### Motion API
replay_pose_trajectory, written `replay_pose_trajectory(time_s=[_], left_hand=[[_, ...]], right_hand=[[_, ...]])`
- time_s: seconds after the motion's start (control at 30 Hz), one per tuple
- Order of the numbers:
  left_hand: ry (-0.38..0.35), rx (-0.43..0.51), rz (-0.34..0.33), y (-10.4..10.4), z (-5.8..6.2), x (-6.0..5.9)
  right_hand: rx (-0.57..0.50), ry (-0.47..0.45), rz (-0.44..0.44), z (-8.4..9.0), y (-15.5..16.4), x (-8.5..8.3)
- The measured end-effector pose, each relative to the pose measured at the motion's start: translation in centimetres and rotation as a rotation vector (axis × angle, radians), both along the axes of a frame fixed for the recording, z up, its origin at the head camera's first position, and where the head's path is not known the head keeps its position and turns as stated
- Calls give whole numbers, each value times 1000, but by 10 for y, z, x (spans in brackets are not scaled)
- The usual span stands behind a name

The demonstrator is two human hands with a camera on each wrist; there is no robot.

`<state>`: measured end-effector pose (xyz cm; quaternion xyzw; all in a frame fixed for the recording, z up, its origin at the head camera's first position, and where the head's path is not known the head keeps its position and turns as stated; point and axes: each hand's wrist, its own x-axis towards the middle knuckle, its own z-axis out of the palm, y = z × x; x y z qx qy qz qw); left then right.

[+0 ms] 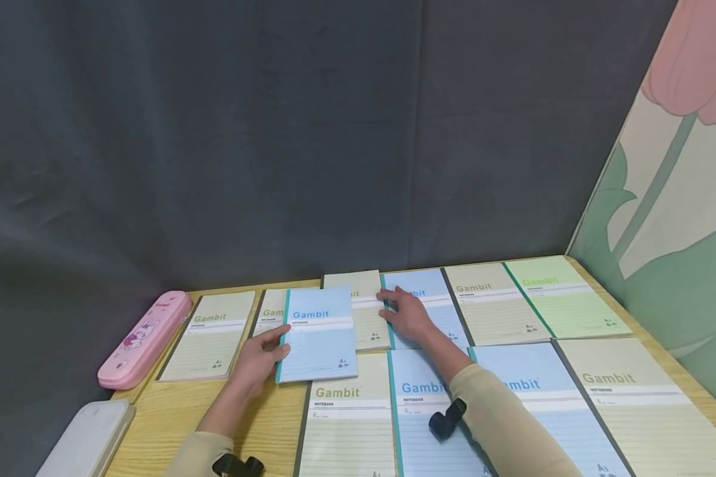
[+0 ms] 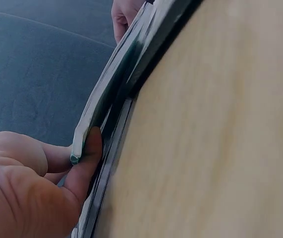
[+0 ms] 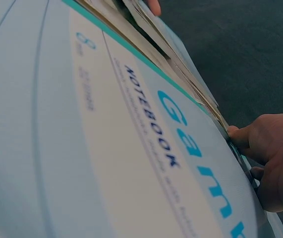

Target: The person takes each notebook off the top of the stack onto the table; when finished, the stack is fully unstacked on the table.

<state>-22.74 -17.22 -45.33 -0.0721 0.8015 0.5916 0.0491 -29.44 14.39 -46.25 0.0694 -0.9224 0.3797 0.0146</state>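
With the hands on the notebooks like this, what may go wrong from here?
1. The left hand pinches only the edge of the blue notebook, which lies on top of other notebooks; it may slip from this thin grip.
2. The right hand rests on overlapping notebooks; a push may shift the row.

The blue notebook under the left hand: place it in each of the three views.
Head: the blue notebook lies centre-left on the table, the left hand at its left edge.
Left wrist: its teal spine corner is pinched by the thumb, lower left.
Right wrist: I cannot single it out there.
Shared landmark: the dark curtain behind the table.
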Motion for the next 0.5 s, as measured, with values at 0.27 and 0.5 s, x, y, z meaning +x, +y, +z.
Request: replay_pose_trajectory(time_s=[0.27,0.5], left_hand=[[-26,37,-10,-15,0,29],[-32,94,-14,-22,0,50]], right_hand=[[5,10,5,0,-1,0],[14,23,8,0,0,1]])
